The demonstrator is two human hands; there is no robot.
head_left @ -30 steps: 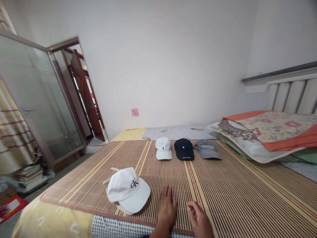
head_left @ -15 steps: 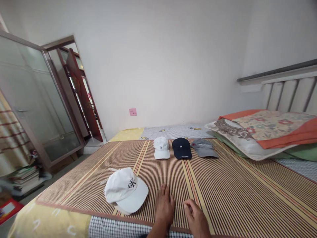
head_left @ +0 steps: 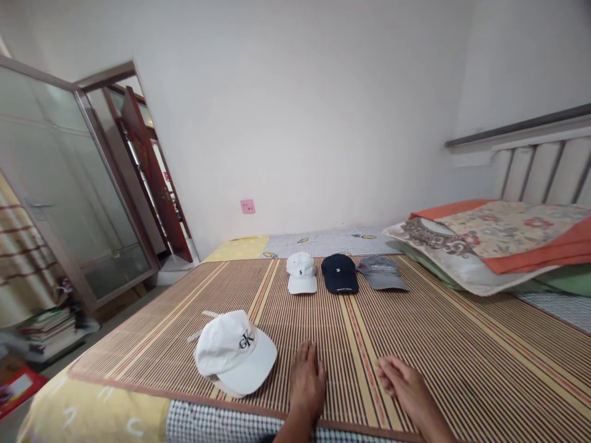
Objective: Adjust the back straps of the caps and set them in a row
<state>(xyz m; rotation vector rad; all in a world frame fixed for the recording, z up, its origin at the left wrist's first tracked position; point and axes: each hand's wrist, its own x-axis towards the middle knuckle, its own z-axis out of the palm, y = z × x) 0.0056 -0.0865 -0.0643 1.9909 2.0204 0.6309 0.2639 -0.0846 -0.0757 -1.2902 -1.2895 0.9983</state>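
My left hand [head_left: 308, 380] lies flat on the striped bamboo mat [head_left: 166, 338], palm down, with its fingers stretched out and nothing under it that I can see. To its left sits a white baseball cap [head_left: 235, 354] with black "CK" letters, its brim towards the right and its strap loose at the back. Off to the right, my right hand [head_left: 401, 381] hovers over or rests on the mat with fingers curled together; no object shows in it. Farther off, a smaller white cap [head_left: 301, 274], a navy cap [head_left: 339, 275] and a grey cap [head_left: 383, 274] stand in a row.
Pillows with an orange-edged floral cover [head_left: 521, 234] are at the right by the white bed headboard [head_left: 540, 169]. A pink note [head_left: 247, 207] is on the wall [head_left: 323, 111]. At the left are a glass-panelled door [head_left: 69, 172] and stacked books [head_left: 50, 323] on the floor.
My right hand has moved to the right, away from my left hand, its fingers still curled. My left hand and the caps have stayed in place; the view has shifted slightly.
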